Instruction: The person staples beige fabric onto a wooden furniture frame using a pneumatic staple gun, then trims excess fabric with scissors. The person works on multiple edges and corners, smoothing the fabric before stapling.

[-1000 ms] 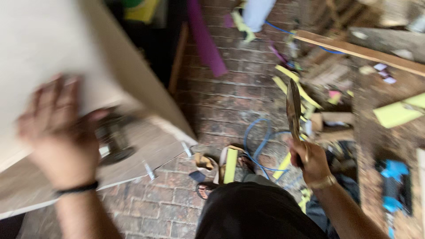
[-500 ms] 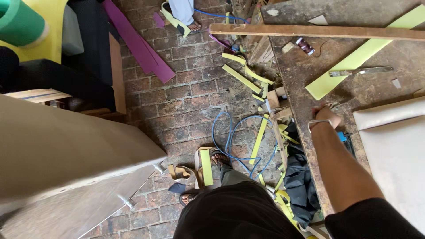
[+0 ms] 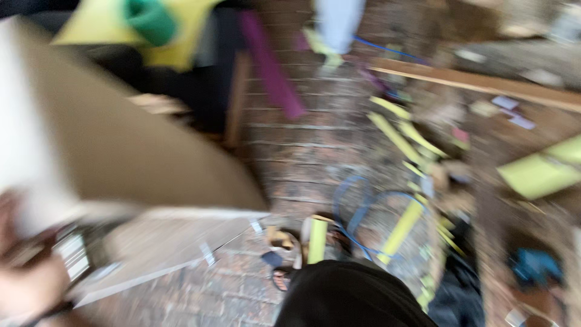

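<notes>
The picture is badly blurred. My left hand (image 3: 27, 284) shows only in the bottom left corner, against a large pale board (image 3: 127, 151) that slopes across the left half. A dark tool with a pale label (image 3: 72, 254) lies right beside the hand, on a lower white sheet (image 3: 175, 239). The blur hides whether the fingers grip the tool or rest on it. My right hand is out of the picture. My dark trouser leg (image 3: 354, 300) fills the bottom middle.
Brick floor (image 3: 290, 151) littered with yellow strips (image 3: 399, 230), a blue cable loop (image 3: 357, 212) and a purple strip (image 3: 272, 66). A cluttered workbench (image 3: 520, 145) with a long wooden batten (image 3: 478, 82) and yellow-green offcut (image 3: 538, 172) stands at right. A green roll (image 3: 151, 18) sits top left.
The view has swung left and blurred. My left hand has come back into the bottom left corner by the board. My right arm, stretched to the workbench half a second ago, has left the picture.
</notes>
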